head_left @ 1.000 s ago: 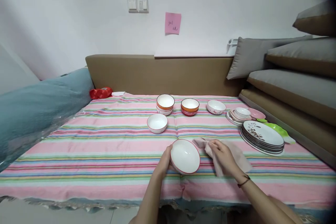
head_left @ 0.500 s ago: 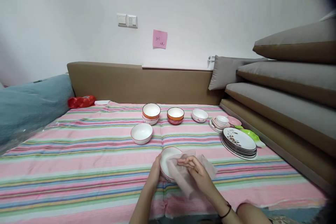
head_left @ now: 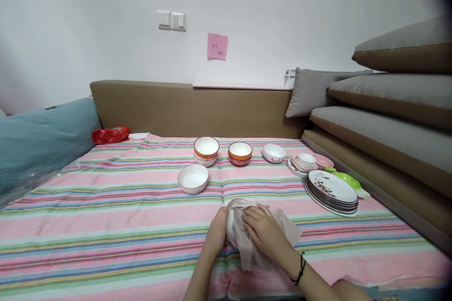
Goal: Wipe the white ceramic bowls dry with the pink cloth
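A white bowl with a red rim (head_left: pixel 230 224) stands on the striped cloth close to me. My left hand (head_left: pixel 219 228) is closed around its left side. Over the bowl's right side lies a thin, whitish, see-through wipe (head_left: pixel 254 256), which may be cloth or tissue. My right hand (head_left: pixel 263 231) presses this wipe into the bowl with bent fingers, so most of the bowl's inside is covered. Just beyond, a second red-rimmed white bowl (head_left: pixel 193 178) sits alone.
Farther back are a bowl stack (head_left: pixel 206 148), an orange-and-red bowl stack (head_left: pixel 240 151) and a white bowl (head_left: pixel 274 152). To the right are stacked plates (head_left: pixel 332 188), small dishes (head_left: pixel 306 160) and a green dish (head_left: pixel 349 181). Cushions (head_left: pixel 384 122) rise at the right edge.
My right hand has turned palm down and now presses the wipe onto the bowl, where it was raised with curled fingers. The view has shifted slightly; my left hand keeps its hold.
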Demonstrator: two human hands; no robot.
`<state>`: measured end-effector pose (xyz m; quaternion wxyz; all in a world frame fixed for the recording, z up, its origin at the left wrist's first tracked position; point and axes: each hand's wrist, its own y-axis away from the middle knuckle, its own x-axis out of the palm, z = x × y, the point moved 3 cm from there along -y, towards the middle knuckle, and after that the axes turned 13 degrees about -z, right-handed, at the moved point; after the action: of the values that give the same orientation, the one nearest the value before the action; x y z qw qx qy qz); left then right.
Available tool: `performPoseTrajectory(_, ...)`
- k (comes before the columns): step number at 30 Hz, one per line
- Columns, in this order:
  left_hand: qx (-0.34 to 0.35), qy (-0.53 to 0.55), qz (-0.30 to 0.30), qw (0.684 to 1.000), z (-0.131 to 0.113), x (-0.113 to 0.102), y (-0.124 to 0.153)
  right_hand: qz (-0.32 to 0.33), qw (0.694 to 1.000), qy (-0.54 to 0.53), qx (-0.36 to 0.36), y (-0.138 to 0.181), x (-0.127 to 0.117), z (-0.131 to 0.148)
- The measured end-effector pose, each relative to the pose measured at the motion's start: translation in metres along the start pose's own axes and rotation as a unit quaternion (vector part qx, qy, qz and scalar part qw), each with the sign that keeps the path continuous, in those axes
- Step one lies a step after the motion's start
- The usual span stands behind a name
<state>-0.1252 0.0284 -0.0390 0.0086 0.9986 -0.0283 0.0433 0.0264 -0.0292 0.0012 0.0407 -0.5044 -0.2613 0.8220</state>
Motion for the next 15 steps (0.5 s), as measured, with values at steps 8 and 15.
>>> performPoseTrajectory(8,0.001,-0.024,0.006,1.000,-0.009,0.003,0.003,0.110,0.994,0.007,-0.026,0.007,0.003,0.000)
performPoseTrajectory(15,0.043,-0.120,0.042,0.991,-0.013,0.002,0.003,0.110,0.994,0.001,-0.029,0.022,0.000,-0.007)
